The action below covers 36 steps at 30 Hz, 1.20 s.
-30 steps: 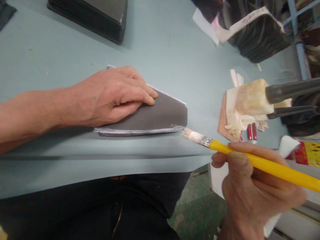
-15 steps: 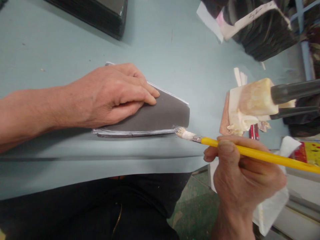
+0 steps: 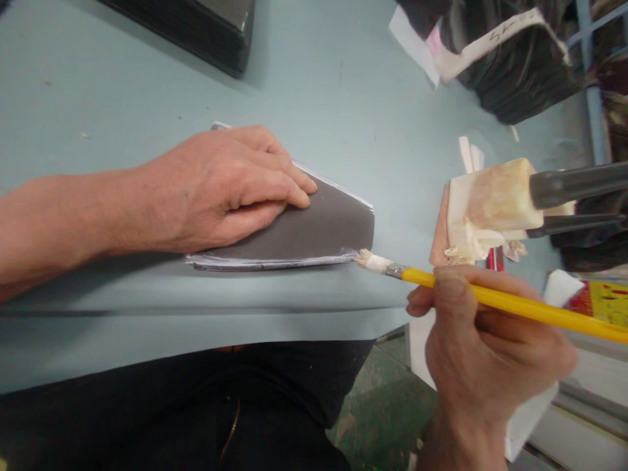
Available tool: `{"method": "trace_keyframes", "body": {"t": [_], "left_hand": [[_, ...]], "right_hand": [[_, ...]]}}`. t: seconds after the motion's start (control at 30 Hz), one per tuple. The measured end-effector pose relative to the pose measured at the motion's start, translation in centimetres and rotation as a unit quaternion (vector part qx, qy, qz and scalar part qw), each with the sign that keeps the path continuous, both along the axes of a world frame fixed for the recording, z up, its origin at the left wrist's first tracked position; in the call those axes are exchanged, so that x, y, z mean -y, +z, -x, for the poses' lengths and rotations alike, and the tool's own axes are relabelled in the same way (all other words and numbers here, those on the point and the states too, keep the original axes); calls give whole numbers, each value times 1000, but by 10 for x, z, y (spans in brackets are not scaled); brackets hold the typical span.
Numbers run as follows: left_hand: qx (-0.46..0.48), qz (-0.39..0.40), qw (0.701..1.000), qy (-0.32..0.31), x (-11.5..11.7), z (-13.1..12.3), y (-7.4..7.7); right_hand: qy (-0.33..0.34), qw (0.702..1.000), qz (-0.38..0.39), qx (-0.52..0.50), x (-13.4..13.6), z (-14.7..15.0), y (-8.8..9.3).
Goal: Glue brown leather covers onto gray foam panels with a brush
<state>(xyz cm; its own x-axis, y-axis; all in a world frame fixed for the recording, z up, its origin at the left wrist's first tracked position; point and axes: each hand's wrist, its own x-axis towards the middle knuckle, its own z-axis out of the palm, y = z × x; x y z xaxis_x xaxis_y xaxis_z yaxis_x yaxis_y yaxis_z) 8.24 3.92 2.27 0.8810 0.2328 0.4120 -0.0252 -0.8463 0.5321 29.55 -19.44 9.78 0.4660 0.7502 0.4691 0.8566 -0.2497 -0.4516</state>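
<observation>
Stack of grey sheets (image 3: 314, 229), fanned so that the white edges step out, lies near the front edge of the pale blue table (image 3: 343, 98); the left hand (image 3: 216, 190) rests flat on top, fingers pressed together, apparently to pin the fan against slipping. The right hand (image 3: 490, 353) pinches a yellow-handled brush (image 3: 490, 299) pen-fashion, its white-caked bristles touching the stack's near right corner at a low slant that seems suited to the exposed edges. A glue-crusted block (image 3: 495, 196) with dark handles sits at the right edge, close to the brush hand.

The left hand (image 3: 220, 190) hides part of the grey stack (image 3: 318, 229)
</observation>
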Motion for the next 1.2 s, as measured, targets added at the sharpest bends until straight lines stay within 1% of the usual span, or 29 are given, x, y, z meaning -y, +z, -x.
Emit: {"method": "trace_keyframes", "body": {"t": [0.07,0.1,0.23,0.33,0.5,0.6,0.7,0.77,0.83,0.93,1.0,1.07,1.2], "left_hand": [[3,8,1000,6,0,1,0],[-5,6,1000,6,0,1,0],[-23,-10,1000,2,-1,2,0],[-9,-19,1000,-1,-1,1,0],[-9,-5,1000,-2,0,0,1],[-7,0,1000,0,0,0,1],[-7,-2,1000,1,0,0,0],[-14,-2,1000,5,0,1,0],[-24,-2,1000,11,1,2,-1],[-33,-8,999,5,1,2,1],[-27,-16,1000,-3,2,1,2],[-20,-21,1000,-6,1,1,2],[-10,-20,1000,-7,1,0,1]], "right_hand": [[-14,999,13,35,1,-5,1],[-16,999,14,37,0,-4,1],[20,999,10,-31,-4,15,1],[43,998,15,-51,-5,22,1],[-11,1000,-23,-8,0,4,2],[-9,1000,1,9,-1,3,0],[21,999,34,-27,-4,15,-1],[32,998,35,-52,-4,21,1],[20,998,22,-57,-3,21,2],[-31,999,-14,-37,0,14,3],[-52,998,-17,-21,0,11,2],[-43,999,-3,-13,-1,13,0],[-1,999,22,-35,-4,25,-3]]}}
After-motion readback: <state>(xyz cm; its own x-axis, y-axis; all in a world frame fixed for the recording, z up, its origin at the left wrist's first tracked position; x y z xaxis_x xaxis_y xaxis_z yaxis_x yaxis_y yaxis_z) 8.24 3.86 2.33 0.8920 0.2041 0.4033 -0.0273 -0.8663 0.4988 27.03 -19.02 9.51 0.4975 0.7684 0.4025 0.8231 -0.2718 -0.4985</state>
